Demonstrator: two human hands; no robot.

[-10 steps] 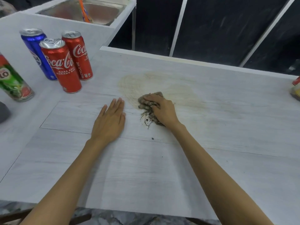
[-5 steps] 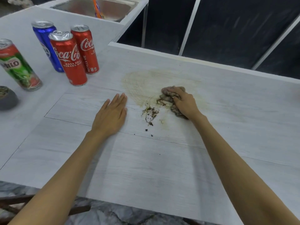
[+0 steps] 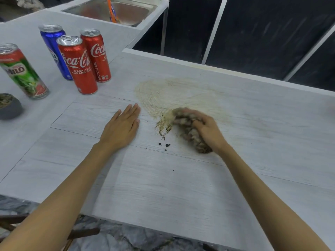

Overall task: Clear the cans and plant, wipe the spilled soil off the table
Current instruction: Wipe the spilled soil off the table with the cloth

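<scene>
My right hand (image 3: 208,130) presses a dirty, crumpled cloth (image 3: 188,129) onto the white table (image 3: 163,187), at the lower edge of a yellowish-brown soil smear (image 3: 168,93). Dark soil crumbs (image 3: 164,140) lie just left of the cloth. Flat on the table to the left of the crumbs rests my left hand (image 3: 121,126), fingers together, holding nothing. On the adjoining counter at the left stand two red Coca-Cola cans (image 3: 78,66), a blue can (image 3: 52,49) and a green Milo can (image 3: 21,71). A grey plant pot (image 3: 10,106) sits at the far left edge.
A steel sink (image 3: 116,9) with an orange object in it lies behind the cans. Dark panels with metal frames (image 3: 215,31) stand beyond the table's far edge. Below the near edge I see marbled floor and a wooden chair part (image 3: 79,232).
My right hand has swept the cloth right and then back toward me, leaving soil crumbs exposed to its left. The left hand has stayed flat in place. The view has shifted a little.
</scene>
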